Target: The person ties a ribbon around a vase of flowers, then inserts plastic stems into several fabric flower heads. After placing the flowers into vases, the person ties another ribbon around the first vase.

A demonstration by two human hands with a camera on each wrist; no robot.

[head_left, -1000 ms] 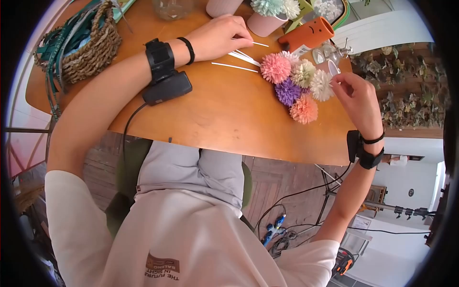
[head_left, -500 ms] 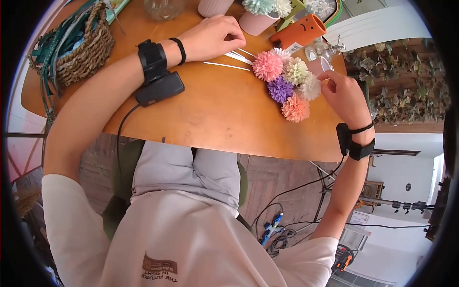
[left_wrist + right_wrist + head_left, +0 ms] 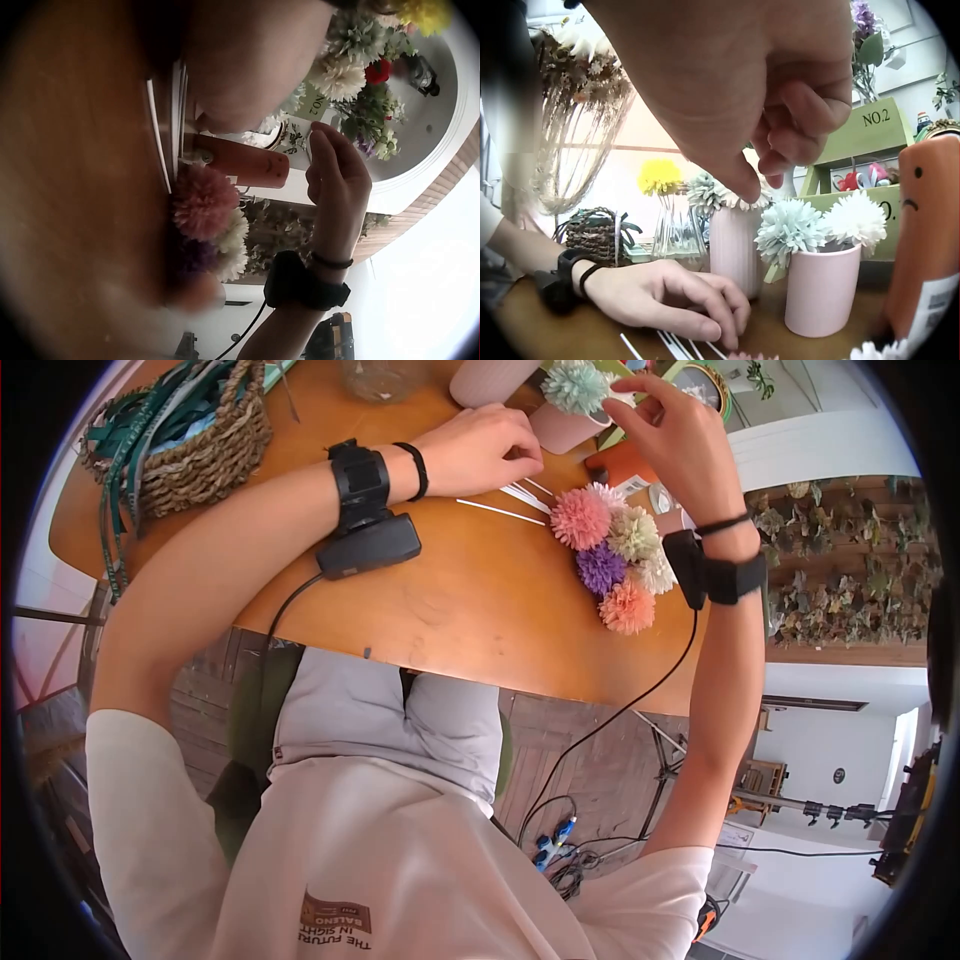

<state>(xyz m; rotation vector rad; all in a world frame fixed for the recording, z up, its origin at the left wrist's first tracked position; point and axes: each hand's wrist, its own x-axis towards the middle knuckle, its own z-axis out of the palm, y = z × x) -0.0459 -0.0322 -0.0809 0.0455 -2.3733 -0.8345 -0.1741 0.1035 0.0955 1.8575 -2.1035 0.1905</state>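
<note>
The left hand [image 3: 480,452] rests on the table with loosely bent fingers, beside thin white stems [image 3: 500,511]; nothing is visibly gripped. These stems lead to a bunch of pompom flowers lying on the table: pink [image 3: 580,518], cream [image 3: 634,532], purple [image 3: 601,568] and peach [image 3: 627,607]. Raised above a pink pot [image 3: 823,292], the right hand [image 3: 780,97] has bent fingers with nothing visible between them. That pot stands upright with a mint flower [image 3: 791,229] and a white flower [image 3: 856,219]. Whether the right fingertips touch a flower cannot be told.
A woven basket [image 3: 205,465] with green ribbons stands at the table's left. An orange vase [image 3: 930,225] with a sad face is right of the pink pot. Behind are a ribbed pink vase [image 3: 735,244], a glass vase [image 3: 676,244] and a green NO.2 box [image 3: 870,124].
The right hand has left the white flower of the lying bunch and moved up and leftward to the pink pot. The left hand has stayed near the stems.
</note>
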